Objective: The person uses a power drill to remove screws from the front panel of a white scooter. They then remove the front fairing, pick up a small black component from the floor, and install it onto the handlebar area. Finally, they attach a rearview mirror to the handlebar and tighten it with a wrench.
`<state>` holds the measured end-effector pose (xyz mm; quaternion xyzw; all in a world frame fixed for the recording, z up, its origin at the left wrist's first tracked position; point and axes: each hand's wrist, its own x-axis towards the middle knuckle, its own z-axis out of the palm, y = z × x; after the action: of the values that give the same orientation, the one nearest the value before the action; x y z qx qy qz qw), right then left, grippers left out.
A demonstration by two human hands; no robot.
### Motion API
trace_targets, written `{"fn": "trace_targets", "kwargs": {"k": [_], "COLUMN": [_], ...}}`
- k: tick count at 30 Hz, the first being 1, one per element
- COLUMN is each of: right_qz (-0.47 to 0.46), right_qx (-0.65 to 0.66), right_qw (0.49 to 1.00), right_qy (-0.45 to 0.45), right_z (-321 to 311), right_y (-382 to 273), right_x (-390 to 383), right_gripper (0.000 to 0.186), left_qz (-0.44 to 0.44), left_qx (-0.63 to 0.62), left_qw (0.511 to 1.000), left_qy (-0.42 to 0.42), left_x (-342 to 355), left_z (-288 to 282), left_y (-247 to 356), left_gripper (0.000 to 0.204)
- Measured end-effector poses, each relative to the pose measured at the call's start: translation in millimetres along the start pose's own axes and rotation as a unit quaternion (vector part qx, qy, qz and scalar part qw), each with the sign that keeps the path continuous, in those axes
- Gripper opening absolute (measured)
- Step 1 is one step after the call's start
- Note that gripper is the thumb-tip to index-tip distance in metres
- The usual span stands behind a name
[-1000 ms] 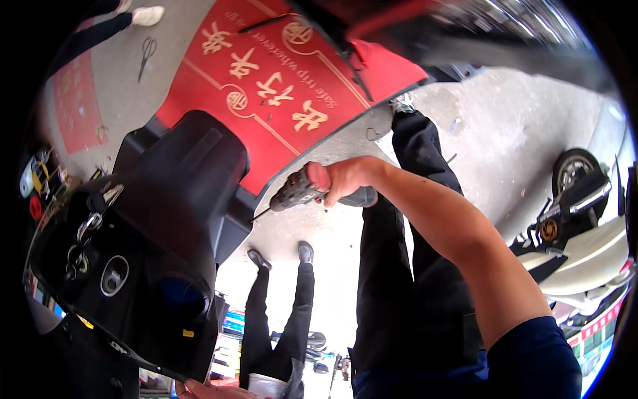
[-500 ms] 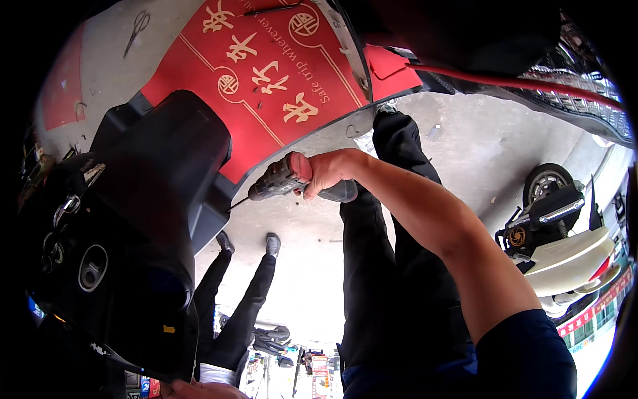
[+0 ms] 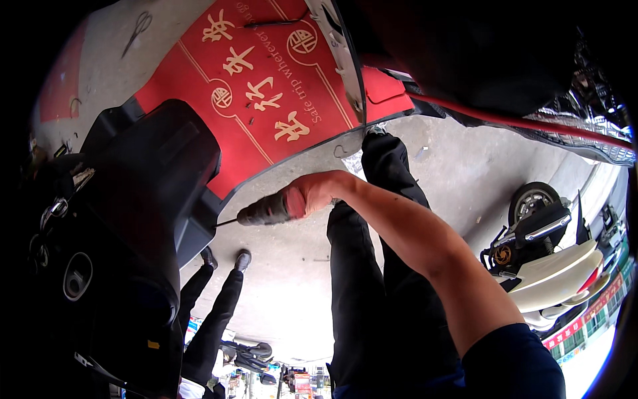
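Observation:
My right hand [image 3: 318, 189] is closed around a dark power drill [image 3: 269, 208] with a red patch at its rear. The drill lies nearly level, and its long thin bit [image 3: 227, 222] points left. The bit's tip meets the lower edge of a scooter's black plastic front panel [image 3: 156, 153]; whether it sits in a screw cannot be made out. Blur softens the drill and my fingers. Beside the panel, a red floor mat [image 3: 189, 80] with pale lettering covers the scooter's footboard. My left hand is out of view.
A pair of scissors [image 3: 137, 32] lies on the floor at the far left. To the right stands a white scooter [image 3: 558, 276] with a black wheel. Another person's dark-trousered legs [image 3: 216, 309] are at the lower left. A red cable [image 3: 505, 121] crosses the upper right.
The drill has swung from a slant to nearly level, its bit still at the panel edge. A hand at the lower left edge has left the picture. The whole view has shifted slightly.

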<state>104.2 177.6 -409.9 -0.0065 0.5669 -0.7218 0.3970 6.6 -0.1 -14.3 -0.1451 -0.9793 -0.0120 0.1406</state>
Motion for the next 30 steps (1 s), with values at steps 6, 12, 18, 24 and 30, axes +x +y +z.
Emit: {"fn": "trace_targets", "kwargs": {"k": [6, 12, 18, 24, 30], "right_qz": [-0.116, -0.207, -0.140, -0.071, 0.072], "right_qx": [-0.456, -0.528, -0.638, -0.541, -0.496], "right_qw": [0.868, 0.764, 0.717, 0.699, 0.636], "right_qy": [0.156, 0.308, 0.244, 0.462, 0.587], "right_z": [22, 19, -3, 8, -40], "right_y": [8, -8, -3, -36, -50], "right_x": [-7, -18, -55, -109, -39], "right_gripper": [0.027, 0.019, 0.020, 0.039, 0.053], "left_qz": [0.016, 0.013, 0.096, -0.015, -0.050], "left_qx": [0.007, -0.033, 0.042, -0.126, -0.033], "left_qw": [1.000, 0.999, 0.994, 0.992, 0.998], "left_qy": [-0.010, -0.003, 0.004, -0.003, -0.023], "left_x": [3, 1, 8, 0, -3], "left_z": [1, 0, 2, 5, 4], "left_y": [-10, -11, -15, -6, -3], "left_gripper": [0.043, 0.043, 0.039, 0.039, 0.038]}}
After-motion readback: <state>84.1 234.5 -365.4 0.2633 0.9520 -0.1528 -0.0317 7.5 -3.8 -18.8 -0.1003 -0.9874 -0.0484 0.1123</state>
